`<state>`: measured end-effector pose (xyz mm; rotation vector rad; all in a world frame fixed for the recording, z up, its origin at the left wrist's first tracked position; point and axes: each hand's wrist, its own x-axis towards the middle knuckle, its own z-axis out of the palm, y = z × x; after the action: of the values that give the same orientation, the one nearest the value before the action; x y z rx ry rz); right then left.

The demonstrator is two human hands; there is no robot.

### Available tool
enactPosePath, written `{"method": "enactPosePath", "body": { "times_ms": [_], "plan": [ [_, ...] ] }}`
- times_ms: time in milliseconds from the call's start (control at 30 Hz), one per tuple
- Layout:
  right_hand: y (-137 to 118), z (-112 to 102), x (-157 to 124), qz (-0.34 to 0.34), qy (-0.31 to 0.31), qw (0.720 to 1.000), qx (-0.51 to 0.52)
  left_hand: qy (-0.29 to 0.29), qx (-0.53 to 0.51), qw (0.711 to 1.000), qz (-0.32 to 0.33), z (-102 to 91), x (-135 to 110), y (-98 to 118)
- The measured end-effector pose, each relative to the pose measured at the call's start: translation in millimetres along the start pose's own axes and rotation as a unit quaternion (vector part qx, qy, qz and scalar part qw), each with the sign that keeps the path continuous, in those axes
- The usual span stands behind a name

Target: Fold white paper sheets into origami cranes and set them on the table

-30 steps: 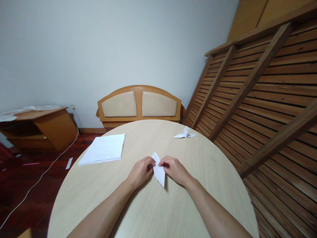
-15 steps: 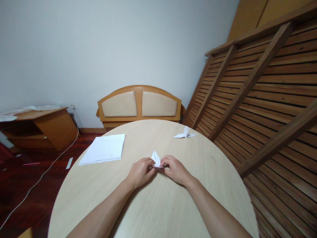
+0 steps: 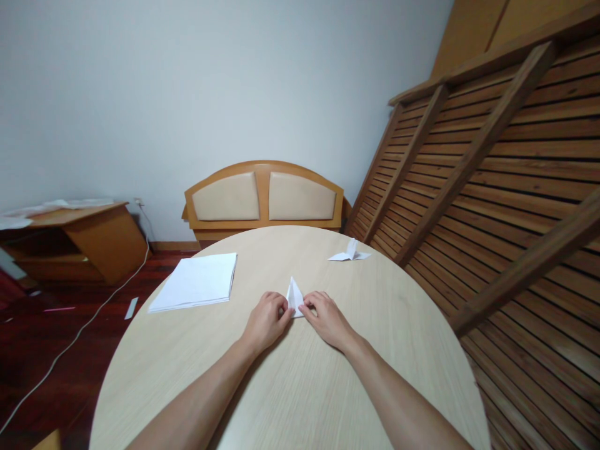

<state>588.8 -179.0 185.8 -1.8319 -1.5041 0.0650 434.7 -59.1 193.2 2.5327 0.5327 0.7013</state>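
A small piece of folded white paper (image 3: 295,296) stands on the round table (image 3: 300,387), its narrow point up and away from me. My left hand (image 3: 268,319) pinches its left side between thumb and fingers. On the opposite side my right hand (image 3: 325,319) pinches the paper's right edge. The fingertips cover parts of both lower edges. Farther back to the right rests a folded paper crane (image 3: 350,251) with spread wings, apart from both hands.
A stack of white paper sheets (image 3: 199,281) lies at the table's left. Beyond the table stands a headboard (image 3: 264,194). Wooden slatted panels (image 3: 492,181) lean along the right side. A low cabinet (image 3: 112,240) and a white cable (image 3: 89,325) are on the left.
The folded paper now shows a taller, more upright point, and its flat lower part is less spread. Both hands have shifted slightly and still pinch its sides.
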Motion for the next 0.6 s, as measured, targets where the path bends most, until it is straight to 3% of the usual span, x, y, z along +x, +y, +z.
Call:
{"method": "enactPosePath", "body": {
  "times_ms": [233, 600],
  "plan": [
    [-1.6, -1.1, -2.4, 0.005, 0.011, 0.999, 0.038, 0.022, 0.001, 0.998, -0.057, 5.5, -1.9, -2.9],
    [-5.3, -1.5, -4.8, -0.022, -0.030, 0.999, -0.037, 0.003, 0.058, 0.998, 0.022, 8.3, -2.6, -9.0]
  ]
}}
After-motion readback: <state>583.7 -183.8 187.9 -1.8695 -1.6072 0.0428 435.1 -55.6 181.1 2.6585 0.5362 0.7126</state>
